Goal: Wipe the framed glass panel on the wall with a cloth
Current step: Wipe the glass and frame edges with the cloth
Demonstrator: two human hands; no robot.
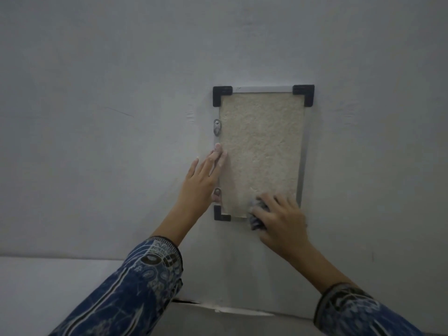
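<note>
Pale grey painted wall (97, 117), dim light. Tall rectangular panel of cream textured glass in a thin metal frame (261, 146) hangs on it, long axis vertical, with black plastic corner brackets (221, 94) and small metal clips (217, 128) along its left edge.

Left hand (201, 180): fingers straight and together, lying flat against the frame's left edge between the two clips, holding nothing; apparently steadying.

Right hand (283, 221): fingers curled over a bunched grey-blue cloth (257, 220), pressing it on the glass at the lower right corner, which it hides.

Nearly all the glass lies above and to the left of the cloth. Judgement: the next stroke must run upward along the long axis, or leftward along the bottom edge. The right hand does the work.
</note>
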